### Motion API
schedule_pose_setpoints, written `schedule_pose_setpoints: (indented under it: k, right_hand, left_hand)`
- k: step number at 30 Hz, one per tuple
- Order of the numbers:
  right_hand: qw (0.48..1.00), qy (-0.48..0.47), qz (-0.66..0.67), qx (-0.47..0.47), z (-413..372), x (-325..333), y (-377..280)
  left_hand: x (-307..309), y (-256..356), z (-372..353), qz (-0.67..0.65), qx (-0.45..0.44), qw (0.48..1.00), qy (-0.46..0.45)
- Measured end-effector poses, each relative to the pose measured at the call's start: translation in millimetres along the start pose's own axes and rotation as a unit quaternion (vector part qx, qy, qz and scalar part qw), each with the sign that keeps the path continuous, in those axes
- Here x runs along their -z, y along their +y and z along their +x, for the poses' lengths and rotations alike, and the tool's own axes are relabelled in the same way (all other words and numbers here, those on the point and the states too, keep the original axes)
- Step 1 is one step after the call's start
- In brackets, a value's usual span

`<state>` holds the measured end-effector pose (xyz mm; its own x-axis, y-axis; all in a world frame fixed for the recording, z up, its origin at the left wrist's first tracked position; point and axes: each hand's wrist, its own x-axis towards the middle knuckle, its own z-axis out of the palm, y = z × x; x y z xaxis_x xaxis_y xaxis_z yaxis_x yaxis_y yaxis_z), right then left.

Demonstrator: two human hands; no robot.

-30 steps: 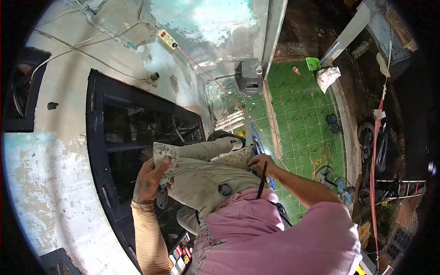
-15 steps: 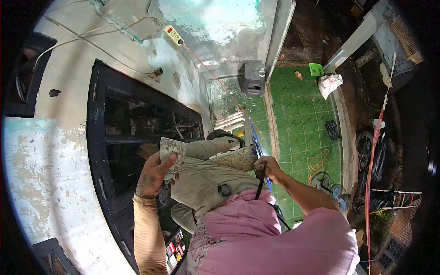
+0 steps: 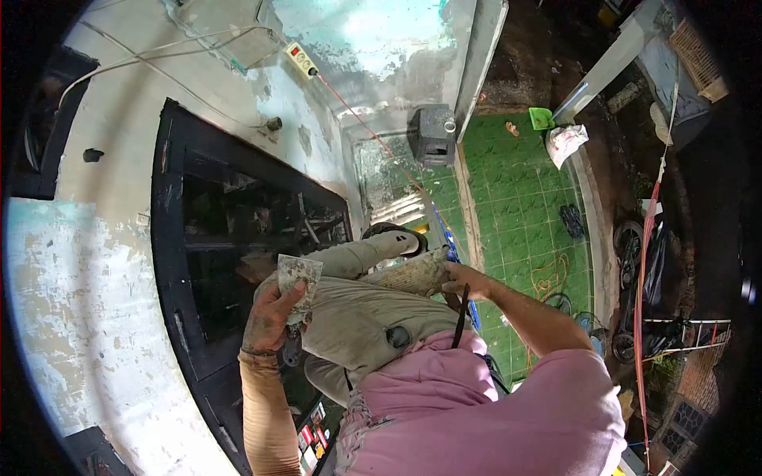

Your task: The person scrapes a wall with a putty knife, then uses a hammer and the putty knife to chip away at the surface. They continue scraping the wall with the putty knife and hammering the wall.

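My left hand pinches a thin, flat rectangular plate, its pale face smeared with grey and brown filler. It is raised beside my left thigh, in front of the dark window. My right hand is closed, its fingers curled against the end of a worn, spattered board between my legs. From that hand a black strap runs down to my waist; its upper end is partly hidden by the fingers. Dusty grey-beige trousers cover my legs.
Patchy scraped wall and a black-framed window stand on the left. A yellow power strip hangs above with an orange cord. Far below lie green floor tiles, a white sack and a green dustpan. Blue rails drop beside my right hand.
My right hand has moved slightly up towards the board's end, and the black strap has shifted with it. My left hand and its plate have dropped a little. The view has tilted slightly.
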<state>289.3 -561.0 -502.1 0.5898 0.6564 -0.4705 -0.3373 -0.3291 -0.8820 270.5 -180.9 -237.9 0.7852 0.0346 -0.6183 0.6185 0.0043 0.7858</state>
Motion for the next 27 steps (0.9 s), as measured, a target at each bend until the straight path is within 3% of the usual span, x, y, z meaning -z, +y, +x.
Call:
schedule_pose_setpoints:
  k: [1, 4, 5, 8, 10, 11, 13, 16, 19, 22, 25, 27]
  right_hand:
    - [0.999, -0.006, 0.004, -0.044, 0, 2, -7]
    - [0.990, 0.106, -0.006, -0.092, -10, -7, -24]
    - [0.988, 0.152, -0.022, -0.027, -14, -13, -23]
    - [0.987, 0.133, 0.070, -0.051, -2, -13, 3]
    - [0.975, 0.117, -0.186, 0.017, 14, -19, 38]
    - [0.942, 0.107, -0.314, 0.053, 27, -19, 53]
    - [0.908, 0.032, -0.416, 0.015, 25, -14, 3]
    - [0.929, 0.123, -0.349, -0.011, 29, -22, 7]
    - [0.910, 0.140, -0.384, -0.075, 28, -30, 1]
    - [0.940, 0.149, -0.303, -0.045, 28, -25, 15]
    - [0.917, 0.172, -0.355, -0.054, 6, -30, -34]
    - [0.906, 0.136, -0.395, -0.071, 11, -29, -30]
  left_hand:
    - [0, 2, -2, 0.000, 0.000, 1.000, 0.000]
    - [1, 5, -3, -0.009, -0.008, 1.000, 0.003]
    - [3, 0, -1, -0.016, -0.006, 1.000, 0.006]
    - [3, -5, 0, -0.016, 0.006, 1.000, 0.005]
    - [-2, -9, 0, -0.015, 0.016, 1.000, -0.004]
    - [-4, -11, 2, -0.018, 0.014, 1.000, -0.005]
    - [-4, -8, 3, -0.015, 0.008, 1.000, -0.003]
    - [-6, -7, -2, -0.022, 0.008, 1.000, -0.003]
    - [1, -12, -5, -0.042, 0.001, 0.999, 0.002]
    - [2, -11, -6, -0.054, 0.000, 0.999, 0.006]
    - [1, -13, -5, -0.056, 0.002, 0.998, -0.003]
    - [-3, -10, -7, -0.054, 0.010, 0.998, -0.008]
